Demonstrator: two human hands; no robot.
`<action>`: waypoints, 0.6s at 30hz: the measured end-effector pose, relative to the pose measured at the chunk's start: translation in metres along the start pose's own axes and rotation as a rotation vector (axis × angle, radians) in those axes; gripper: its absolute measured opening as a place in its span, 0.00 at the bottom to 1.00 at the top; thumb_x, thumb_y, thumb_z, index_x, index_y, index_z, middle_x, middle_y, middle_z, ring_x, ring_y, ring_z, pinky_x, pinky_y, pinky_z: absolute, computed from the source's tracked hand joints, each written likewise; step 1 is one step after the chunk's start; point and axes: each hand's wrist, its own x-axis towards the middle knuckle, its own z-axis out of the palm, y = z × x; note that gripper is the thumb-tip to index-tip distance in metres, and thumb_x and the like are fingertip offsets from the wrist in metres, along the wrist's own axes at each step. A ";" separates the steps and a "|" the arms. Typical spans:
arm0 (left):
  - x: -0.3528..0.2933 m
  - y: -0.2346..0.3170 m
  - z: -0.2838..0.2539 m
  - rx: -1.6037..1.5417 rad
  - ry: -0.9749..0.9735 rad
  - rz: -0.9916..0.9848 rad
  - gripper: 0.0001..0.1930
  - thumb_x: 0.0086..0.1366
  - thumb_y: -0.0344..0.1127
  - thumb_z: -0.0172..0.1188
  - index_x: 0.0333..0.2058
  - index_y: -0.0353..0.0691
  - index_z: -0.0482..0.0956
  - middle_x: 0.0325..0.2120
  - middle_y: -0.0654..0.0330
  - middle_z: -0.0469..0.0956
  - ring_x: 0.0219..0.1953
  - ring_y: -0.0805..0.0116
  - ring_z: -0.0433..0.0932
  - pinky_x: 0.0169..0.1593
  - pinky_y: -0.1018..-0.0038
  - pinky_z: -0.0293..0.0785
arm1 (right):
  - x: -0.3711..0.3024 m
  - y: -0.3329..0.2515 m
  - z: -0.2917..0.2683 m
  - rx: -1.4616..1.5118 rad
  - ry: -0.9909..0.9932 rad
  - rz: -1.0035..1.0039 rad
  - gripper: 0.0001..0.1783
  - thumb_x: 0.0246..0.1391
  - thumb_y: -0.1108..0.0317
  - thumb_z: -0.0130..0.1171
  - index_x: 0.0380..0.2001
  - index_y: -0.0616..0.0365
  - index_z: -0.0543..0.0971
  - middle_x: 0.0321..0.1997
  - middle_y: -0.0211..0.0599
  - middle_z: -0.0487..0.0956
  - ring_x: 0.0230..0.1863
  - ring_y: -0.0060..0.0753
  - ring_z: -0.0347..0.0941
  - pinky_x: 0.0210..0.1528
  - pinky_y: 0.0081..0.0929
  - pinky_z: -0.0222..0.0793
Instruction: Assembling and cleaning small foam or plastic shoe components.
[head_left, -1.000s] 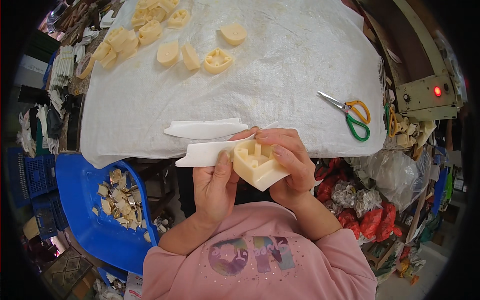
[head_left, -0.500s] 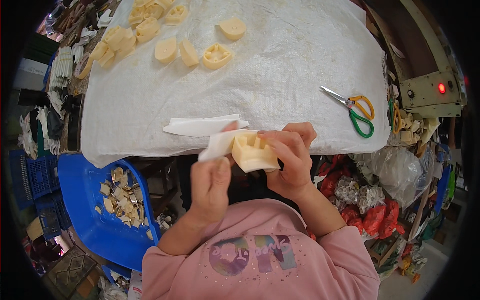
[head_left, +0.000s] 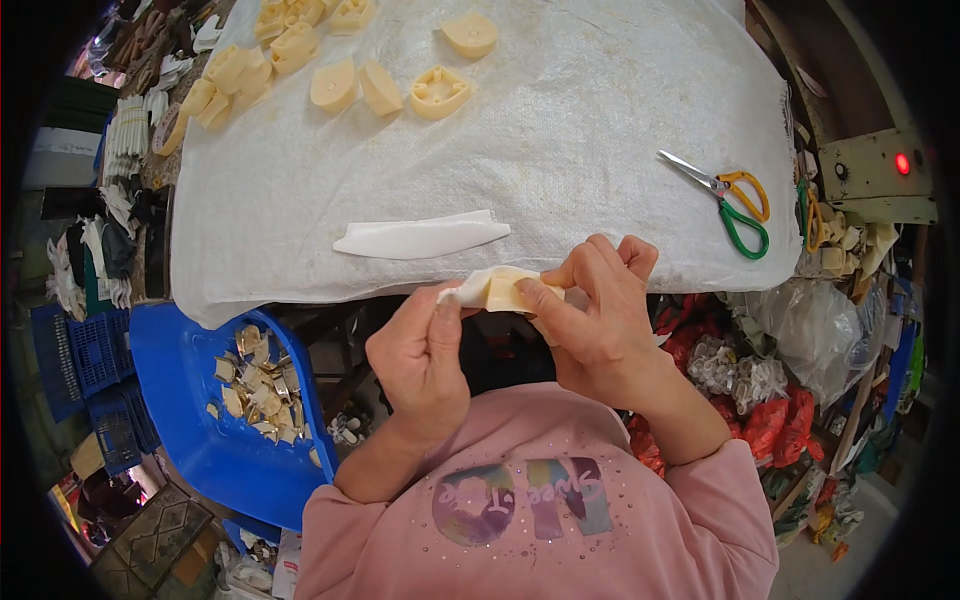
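Just off the table's near edge, my right hand (head_left: 597,305) grips a cream-coloured moulded block (head_left: 507,290), thumb on its near face. My left hand (head_left: 425,350) pinches a white strip of sheet material (head_left: 465,291) between thumb and fingers. That strip runs over the block's left side and looks pulled taut toward my left hand. Part of the block lies hidden under the strip and my right fingers. Beyond my hands, a second white strip (head_left: 420,236) lies flat on the white woven cover (head_left: 590,130).
Scissors (head_left: 725,200) with orange and green handles lie open at the right. Several cream blocks (head_left: 335,87) sit at the far left. A blue basin (head_left: 180,420) holds scraps at the lower left. A machine panel (head_left: 875,175) shows a red light at the right.
The block has turned in my right hand, its hollow side no longer facing up. My left hand has gone from a blurred sweep to pinching the strip's end.
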 end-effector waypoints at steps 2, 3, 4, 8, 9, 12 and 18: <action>0.000 0.000 -0.001 0.107 -0.037 0.045 0.13 0.67 0.31 0.47 0.36 0.24 0.76 0.29 0.55 0.78 0.32 0.73 0.76 0.37 0.79 0.73 | -0.001 -0.001 0.000 -0.014 -0.012 0.001 0.27 0.25 0.75 0.59 0.38 0.47 0.73 0.27 0.33 0.63 0.32 0.36 0.60 0.35 0.37 0.43; -0.001 0.000 -0.001 0.208 -0.069 0.090 0.13 0.67 0.30 0.47 0.36 0.24 0.76 0.27 0.55 0.78 0.31 0.73 0.76 0.36 0.79 0.72 | -0.002 -0.001 0.000 -0.033 -0.028 -0.002 0.26 0.26 0.75 0.59 0.38 0.48 0.73 0.26 0.34 0.63 0.32 0.36 0.60 0.35 0.37 0.43; -0.001 0.001 -0.001 0.210 -0.074 0.087 0.13 0.67 0.30 0.47 0.36 0.24 0.76 0.27 0.55 0.78 0.31 0.73 0.76 0.36 0.79 0.72 | -0.003 -0.001 0.000 -0.030 -0.029 0.003 0.26 0.26 0.75 0.59 0.38 0.48 0.73 0.26 0.34 0.63 0.32 0.36 0.60 0.35 0.37 0.43; 0.002 0.004 -0.002 0.359 -0.142 0.245 0.10 0.65 0.27 0.48 0.35 0.24 0.76 0.25 0.53 0.78 0.28 0.71 0.76 0.32 0.78 0.71 | -0.003 0.000 0.000 -0.048 -0.051 -0.022 0.22 0.30 0.73 0.59 0.36 0.49 0.72 0.26 0.36 0.62 0.31 0.36 0.61 0.34 0.37 0.44; 0.002 0.005 -0.003 0.404 -0.172 0.275 0.09 0.64 0.25 0.49 0.35 0.24 0.76 0.24 0.52 0.77 0.27 0.70 0.76 0.30 0.78 0.71 | -0.003 0.001 0.001 -0.045 -0.041 -0.035 0.21 0.31 0.73 0.58 0.36 0.49 0.72 0.26 0.36 0.62 0.30 0.36 0.61 0.34 0.37 0.45; 0.005 0.011 -0.003 0.551 -0.218 0.433 0.09 0.61 0.22 0.50 0.38 0.24 0.75 0.24 0.52 0.77 0.24 0.66 0.76 0.27 0.78 0.70 | -0.003 0.003 0.000 -0.019 -0.006 -0.049 0.21 0.32 0.73 0.58 0.36 0.49 0.72 0.26 0.37 0.63 0.30 0.36 0.61 0.34 0.38 0.46; 0.006 0.011 -0.011 0.427 -0.327 0.324 0.19 0.65 0.34 0.45 0.48 0.23 0.70 0.40 0.47 0.73 0.38 0.62 0.74 0.43 0.71 0.69 | -0.004 0.018 0.018 0.084 0.146 -0.027 0.23 0.32 0.74 0.59 0.38 0.44 0.75 0.29 0.33 0.66 0.32 0.35 0.62 0.37 0.40 0.47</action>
